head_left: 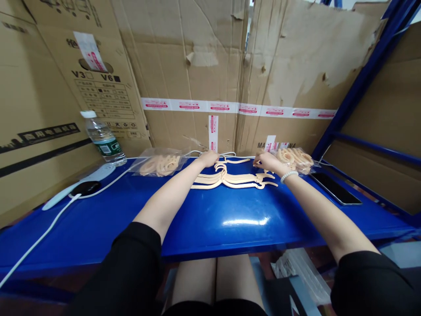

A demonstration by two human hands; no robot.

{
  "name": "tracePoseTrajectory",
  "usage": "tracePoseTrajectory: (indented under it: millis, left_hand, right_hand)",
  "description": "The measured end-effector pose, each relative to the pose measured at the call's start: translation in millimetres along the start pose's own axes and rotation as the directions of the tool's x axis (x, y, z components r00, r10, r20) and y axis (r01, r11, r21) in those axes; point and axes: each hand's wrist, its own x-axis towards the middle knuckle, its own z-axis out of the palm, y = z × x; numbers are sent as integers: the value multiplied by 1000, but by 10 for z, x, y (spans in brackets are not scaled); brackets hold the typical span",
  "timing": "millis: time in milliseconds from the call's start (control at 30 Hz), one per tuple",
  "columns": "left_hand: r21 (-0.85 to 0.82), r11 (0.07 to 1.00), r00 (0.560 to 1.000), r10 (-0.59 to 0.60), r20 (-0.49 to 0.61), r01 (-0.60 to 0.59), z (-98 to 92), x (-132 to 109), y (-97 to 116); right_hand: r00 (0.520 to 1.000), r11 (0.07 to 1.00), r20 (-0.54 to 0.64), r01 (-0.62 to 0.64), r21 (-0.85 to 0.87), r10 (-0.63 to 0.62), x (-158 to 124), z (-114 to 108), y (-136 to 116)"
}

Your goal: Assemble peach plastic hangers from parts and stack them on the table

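Note:
Several thin cream-coloured plastic strips (235, 179) lie spread flat on the blue shelf (204, 219), near its far edge. My left hand (208, 158) rests at the strips' far left end, fingers curled down onto them. My right hand (267, 161), with a white bead bracelet at the wrist, touches their right end beside a clear bag of cream rings (296, 159). Its fingers are bent, and what they grip, if anything, is hidden. Another clear bag of cream rings (160, 164) lies to the left of my left hand.
A water bottle (104, 139) stands at the back left. Next to it are a white power strip (79, 184), a black mouse (86, 188) and a white cable. A dark phone (335, 188) lies at the right. Cardboard boxes (197, 74) wall the back and sides; a blue rack post (365, 74) rises right.

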Motion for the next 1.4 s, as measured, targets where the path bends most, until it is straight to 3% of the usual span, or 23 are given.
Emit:
tracePoseTrajectory:
  millis: [133, 233, 333, 433, 500, 633, 733, 833, 967, 1167, 1400]
  left_hand:
    - [19, 1000, 998, 18, 54, -19, -297, 23, 58]
    - [37, 998, 998, 49, 50, -51, -634, -51, 144]
    - [68, 994, 996, 90, 1, -89, -910, -297, 258]
    - [111, 990, 990, 99, -99, -88, -965, -694, 350]
    - [166, 982, 976, 120, -183, -90, -848, -982, 377]
    - [85, 991, 919, 132, -373, -107, -381, -1444, 364]
    - [-81, 979, 843, 117, -525, -186, -35, -1634, 351]
    - [-241, 929, 796, 87, -599, -282, 172, -1713, 360]
    - [-368, 860, 793, 67, -605, -353, 261, -1729, 368]
    - [-433, 840, 807, 10, -591, -328, 300, -1722, 348]
    - [-436, 840, 804, 0, -595, -322, 299, -1736, 346]
  right_hand:
    - [953, 984, -289, -44, 173, 93, -85, -42, 1]
    - [833, 934, -486, -94, 346, 264, -142, -79, -27]
    - [710, 847, -566, -83, 524, 420, -247, -115, -101]
    - [658, 749, -553, -25, 662, 511, -429, -137, -243]
    - [684, 591, -464, 60, 804, 562, -570, -136, -377]
    - [810, 140, -175, 115, 983, 560, -783, -87, -671]
    - [851, -23, -37, 57, 998, 524, -834, -8, -822]
    - [856, -81, 18, 28, 996, 517, -832, 77, -872]
    - [881, -120, 99, -48, 992, 462, -825, 133, -831]
    - [937, -50, 139, -129, 990, 322, -835, 114, -785]
    - [952, -5, 170, -175, 985, 254, -840, 91, -792]
